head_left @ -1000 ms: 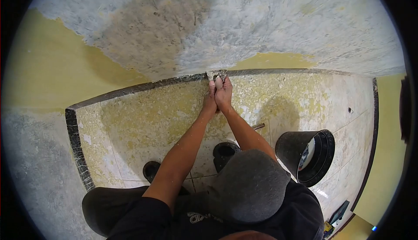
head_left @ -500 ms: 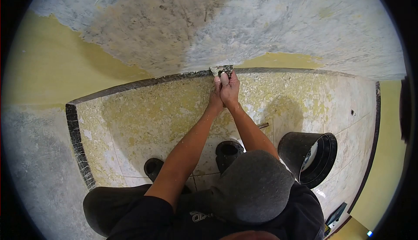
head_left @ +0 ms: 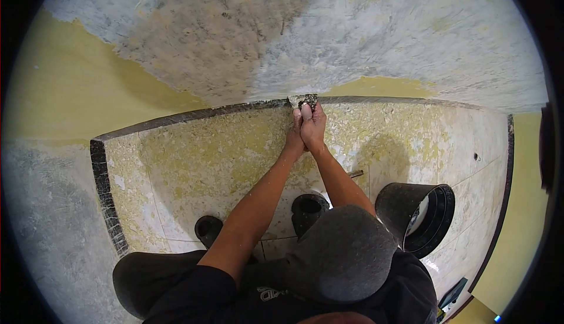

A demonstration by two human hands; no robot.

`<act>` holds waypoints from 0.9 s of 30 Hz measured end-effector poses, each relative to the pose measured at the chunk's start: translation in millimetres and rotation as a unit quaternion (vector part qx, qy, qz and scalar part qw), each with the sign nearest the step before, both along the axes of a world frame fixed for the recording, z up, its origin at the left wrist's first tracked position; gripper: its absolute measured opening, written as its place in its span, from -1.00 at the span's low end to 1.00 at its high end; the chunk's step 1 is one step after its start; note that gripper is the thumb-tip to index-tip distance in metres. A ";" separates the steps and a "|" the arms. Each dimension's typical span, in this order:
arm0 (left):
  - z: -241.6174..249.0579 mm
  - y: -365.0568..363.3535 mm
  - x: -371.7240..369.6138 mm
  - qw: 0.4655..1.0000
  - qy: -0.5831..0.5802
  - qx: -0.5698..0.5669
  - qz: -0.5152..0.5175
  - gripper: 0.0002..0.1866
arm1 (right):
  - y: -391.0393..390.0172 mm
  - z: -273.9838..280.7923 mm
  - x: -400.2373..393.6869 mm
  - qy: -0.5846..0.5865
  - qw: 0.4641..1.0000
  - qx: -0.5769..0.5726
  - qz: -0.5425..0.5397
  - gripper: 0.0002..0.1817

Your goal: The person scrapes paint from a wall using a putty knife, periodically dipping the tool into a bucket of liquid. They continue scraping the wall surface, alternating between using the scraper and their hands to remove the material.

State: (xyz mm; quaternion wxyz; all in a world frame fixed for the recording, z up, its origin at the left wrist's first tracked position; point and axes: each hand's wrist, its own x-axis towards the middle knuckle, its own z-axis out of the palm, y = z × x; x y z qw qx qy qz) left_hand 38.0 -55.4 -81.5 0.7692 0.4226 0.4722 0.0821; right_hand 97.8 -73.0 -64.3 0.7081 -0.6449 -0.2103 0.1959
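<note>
A paint scraper [head_left: 301, 99], its blade crusted with pale flakes, is at the foot of the wall [head_left: 352, 42], close above the dark skirting strip [head_left: 376, 99]. My right hand [head_left: 314, 129] is closed round it, thumb on the near side. Pressed alongside, my left hand [head_left: 295, 138] is closed on the same tool, its thumb beside the other. The handle is hidden by both hands. Yellow paint [head_left: 385, 85] remains in a low band right of the blade, while the wall above is scraped to grey and brownish plaster.
Peeled paint flakes [head_left: 217, 159] cover the tiled floor below. A black bucket [head_left: 405, 206] lies tipped on its side to the right of my knees. A small stick-like piece [head_left: 356, 174] lies near my right forearm. A side wall [head_left: 47, 206] stands at the left.
The view has tilted slightly, so everything sits a little lower. The scraper and both hands have moved a touch down toward the skirting; the grip is the same.
</note>
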 end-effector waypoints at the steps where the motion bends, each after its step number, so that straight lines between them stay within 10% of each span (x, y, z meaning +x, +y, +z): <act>1: 4.3 -0.1 0.1 1.000 0.005 0.010 0.001 -0.02 | -0.6 0.2 0.2 -0.010 1.000 -0.005 0.004 -0.86; 8: -53.9 -2.2 8.7 0.999 -0.025 0.011 0.045 -0.04 | -1.3 4.7 1.8 0.027 0.999 0.024 0.039 -0.86; 12: -7.5 2.2 1.0 0.998 0.052 0.033 -0.012 -0.05 | 4.1 3.7 -5.3 0.049 0.998 0.045 0.014 -0.86; 15: -28.4 -4.8 12.9 0.988 -0.070 0.022 0.133 -0.07 | 4.1 9.4 -3.0 0.011 1.000 0.011 -0.019 -0.90; 18: -27.7 -6.6 7.8 0.998 -0.048 -0.051 0.008 -0.12 | -2.3 8.6 3.7 0.009 0.999 -0.050 0.012 -0.89; 24: -11.3 11.3 -0.4 0.987 0.012 0.161 -0.003 -0.08 | 7.8 -0.4 -0.7 0.049 0.997 0.050 0.034 -0.87; 27: 0.6 1.8 2.9 0.998 0.029 0.046 -0.018 -0.05 | 2.2 23.3 -2.6 -0.076 0.994 -0.061 -0.040 -0.80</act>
